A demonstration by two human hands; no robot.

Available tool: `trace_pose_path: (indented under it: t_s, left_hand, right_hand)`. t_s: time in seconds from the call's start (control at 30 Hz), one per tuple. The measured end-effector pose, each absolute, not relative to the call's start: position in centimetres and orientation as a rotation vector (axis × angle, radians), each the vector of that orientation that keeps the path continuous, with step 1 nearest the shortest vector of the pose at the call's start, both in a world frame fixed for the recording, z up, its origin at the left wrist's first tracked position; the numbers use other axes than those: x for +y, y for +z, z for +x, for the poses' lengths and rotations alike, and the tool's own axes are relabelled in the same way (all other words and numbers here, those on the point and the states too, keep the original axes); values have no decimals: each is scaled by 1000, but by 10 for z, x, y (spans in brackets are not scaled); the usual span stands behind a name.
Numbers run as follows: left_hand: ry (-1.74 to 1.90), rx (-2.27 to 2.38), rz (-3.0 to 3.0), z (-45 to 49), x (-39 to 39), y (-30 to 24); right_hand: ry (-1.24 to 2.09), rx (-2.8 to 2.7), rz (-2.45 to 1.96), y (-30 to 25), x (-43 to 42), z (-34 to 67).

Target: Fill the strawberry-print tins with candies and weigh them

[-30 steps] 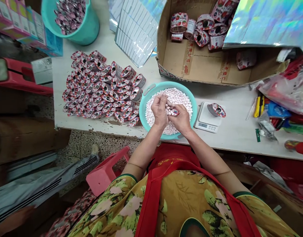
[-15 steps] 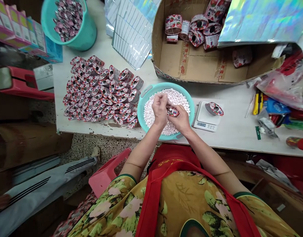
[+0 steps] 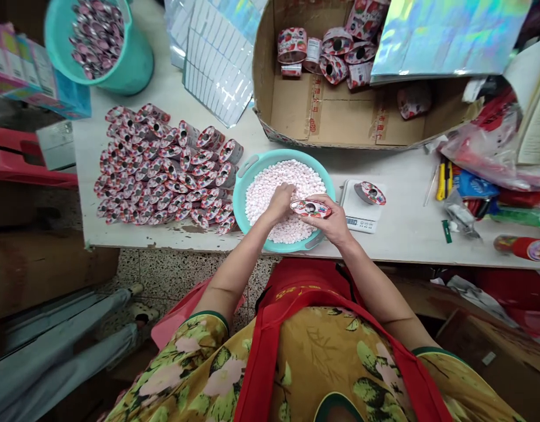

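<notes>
My right hand (image 3: 329, 220) grips a small strawberry-printed tin (image 3: 310, 208) with a hole in its top, held level over the teal basin (image 3: 248, 174). The basin is heaped with small pink and white candies (image 3: 274, 181). Down among those candies my left hand (image 3: 280, 201) has its fingers curled; whatever they pinch is hidden. Another tin of the same kind (image 3: 370, 193) lies on a small white digital scale (image 3: 360, 208) just to the right.
A big pile of tins (image 3: 160, 167) covers the table's left. A teal bucket of lids (image 3: 98, 41) stands far left, a cardboard box (image 3: 296, 111) with more tins behind, sticker sheets (image 3: 215, 64) beside it. Tools and bags clutter the right; a person's legs (image 3: 54, 328) pass left.
My left hand has dropped from the tin's hole into the candies. My right hand has tipped the tin level and shifted slightly right. The legs at left moved on.
</notes>
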State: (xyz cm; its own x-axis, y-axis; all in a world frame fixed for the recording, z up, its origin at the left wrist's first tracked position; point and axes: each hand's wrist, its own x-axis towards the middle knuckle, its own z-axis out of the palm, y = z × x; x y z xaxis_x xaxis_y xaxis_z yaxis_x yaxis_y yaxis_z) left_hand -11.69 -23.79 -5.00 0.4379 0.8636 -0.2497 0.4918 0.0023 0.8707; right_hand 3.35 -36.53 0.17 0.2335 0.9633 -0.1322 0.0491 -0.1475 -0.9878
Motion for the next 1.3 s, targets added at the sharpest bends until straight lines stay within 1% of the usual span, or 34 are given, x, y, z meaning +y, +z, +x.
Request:
trace_pose_path:
  t_s: [0.1, 0.17, 0.3, 0.37, 0.47, 0.67, 0.8, 0.9, 1.03, 1.1, 1.2, 1.3]
  left_hand:
    - [384, 1140, 1664, -112, -244, -50]
    - [438, 1146, 1419, -116, -242, -46]
    - [604, 1122, 733, -134, -237, -37]
    - [653, 1128, 610, -140, -238, -31]
    - [664, 1139, 773, -141, -247, -17]
    - [575, 1193, 1521, -119, -271, 15]
    - [457, 1114, 1802, -109, -277, 26]
    - [388, 1054, 1791, -114, -269, 28]
    - [469, 1229, 1748, -122, -260, 27]
    - [448, 1268, 1799, -118, -263, 28]
    - [406, 1207, 1850, -103, -274, 31]
    - [450, 1102, 1736, -92, -278, 32]
  right_hand:
    - [1098, -934, -1483, 3, -373, 38]
    - [1046, -933, -1511, 2, -371, 38]
    - [1029, -1045, -1499, -6, -357, 33]
    - [1038, -1071, -1470, -10, -352, 32]
    - [1024, -1099, -1471, -13, -351, 30]
    - [934, -1064, -1606, -10, -349, 27]
    - [923, -1120, -1571, -12, -347, 27]
    - [937, -1131, -1523, -15, -348, 31]
    - [925, -1105, -1495, -18, -348, 33]
    - [917, -1110, -1486, -19, -346, 32]
    - [904, -1099, -1519, -21, -342, 27]
    - [932, -1098, -1537, -25, -336, 22]
